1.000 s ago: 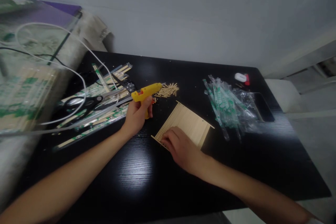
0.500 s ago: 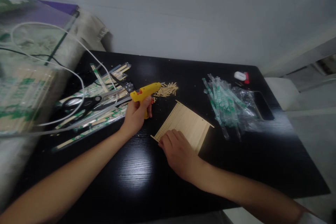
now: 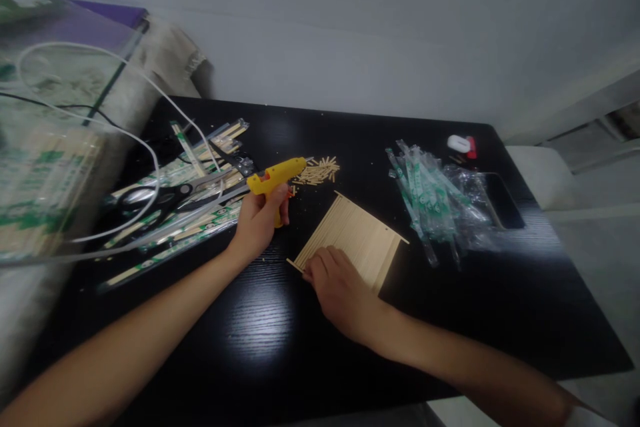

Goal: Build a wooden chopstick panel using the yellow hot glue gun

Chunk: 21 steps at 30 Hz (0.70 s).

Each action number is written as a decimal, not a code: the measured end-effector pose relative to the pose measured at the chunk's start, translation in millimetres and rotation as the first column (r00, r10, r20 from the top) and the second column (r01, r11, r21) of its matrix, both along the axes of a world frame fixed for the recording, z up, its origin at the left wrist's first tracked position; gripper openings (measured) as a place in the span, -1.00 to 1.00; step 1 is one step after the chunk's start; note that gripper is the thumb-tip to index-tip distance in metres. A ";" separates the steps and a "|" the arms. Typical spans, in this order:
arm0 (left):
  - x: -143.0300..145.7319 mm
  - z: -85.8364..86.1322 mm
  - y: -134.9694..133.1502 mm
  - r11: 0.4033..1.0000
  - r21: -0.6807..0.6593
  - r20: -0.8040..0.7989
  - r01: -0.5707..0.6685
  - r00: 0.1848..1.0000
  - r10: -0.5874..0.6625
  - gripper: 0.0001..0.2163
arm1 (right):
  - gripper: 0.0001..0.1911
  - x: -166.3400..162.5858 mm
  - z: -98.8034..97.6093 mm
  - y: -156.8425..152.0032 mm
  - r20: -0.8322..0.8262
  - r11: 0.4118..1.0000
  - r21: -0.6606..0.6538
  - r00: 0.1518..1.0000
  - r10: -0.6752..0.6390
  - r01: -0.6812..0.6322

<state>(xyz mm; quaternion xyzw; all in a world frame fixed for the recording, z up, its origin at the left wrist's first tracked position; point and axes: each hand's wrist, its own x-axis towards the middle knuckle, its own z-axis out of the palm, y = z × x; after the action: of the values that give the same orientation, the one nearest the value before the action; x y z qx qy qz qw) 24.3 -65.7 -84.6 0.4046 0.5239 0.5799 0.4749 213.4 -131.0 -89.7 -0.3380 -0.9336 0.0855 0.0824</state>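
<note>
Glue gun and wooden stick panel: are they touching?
Apart: the head view shows black tabletop between the glue gun and the wooden stick panel.

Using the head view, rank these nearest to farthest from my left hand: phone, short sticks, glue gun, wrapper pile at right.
1. Glue gun: gripped in the left hand.
2. Short sticks: just right of the hand, by the nozzle.
3. Wrapper pile: well to the right.
4. Phone: farther right, beyond the wrapper pile.

This looks like a home, with a black table [image 3: 285, 373] against a plain wall [image 3: 320, 53], a fringed cloth [image 3: 167, 53] left of the table and a pale seat [image 3: 540, 177] right of it.
</note>
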 end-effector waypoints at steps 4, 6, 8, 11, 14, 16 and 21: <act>0.1 1.3 -0.4 1.000 -0.007 -0.013 0.001 1.000 -0.001 -0.63 | -0.79 2.9 -1.7 1.1 -0.047 0.999 -0.049 0.999 0.008 -0.010; 0.0 1.7 -0.6 1.000 -0.009 -0.008 0.000 1.000 0.000 -0.64 | -0.79 5.3 -0.6 3.6 -0.127 0.993 -0.121 0.992 -0.021 0.005; -0.2 1.4 -0.7 1.000 -0.003 -0.003 0.001 1.000 -0.001 -0.66 | -0.82 8.3 2.3 7.5 -0.250 0.964 -0.257 0.960 -0.128 0.062; -0.6 0.3 -0.7 1.000 0.010 -0.008 0.005 1.000 -0.005 -0.68 | -0.88 13.3 7.6 13.8 -0.364 0.875 -0.465 0.873 -0.326 0.133; -0.6 0.0 -0.8 1.000 0.007 -0.007 0.002 1.000 -0.002 -0.69 | -0.89 17.8 9.9 17.8 -0.379 0.820 -0.564 0.850 -0.365 0.101; -0.6 0.4 -0.9 1.000 0.007 -0.010 0.006 1.000 -0.005 -0.69 | -0.89 20.3 9.3 19.2 -0.389 0.800 -0.596 0.848 -0.360 0.066; -1.1 -0.6 -0.8 1.000 0.011 -0.020 0.010 1.000 -0.010 -0.70 | -0.94 24.2 8.8 22.5 -0.413 0.772 -0.632 0.817 -0.403 0.062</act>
<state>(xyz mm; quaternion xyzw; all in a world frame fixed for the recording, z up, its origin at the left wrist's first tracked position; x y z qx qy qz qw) 23.2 -66.5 -85.2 0.4155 0.5235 0.5764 0.4702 237.6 -108.4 -80.8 -0.4271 -0.7480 0.4500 0.2356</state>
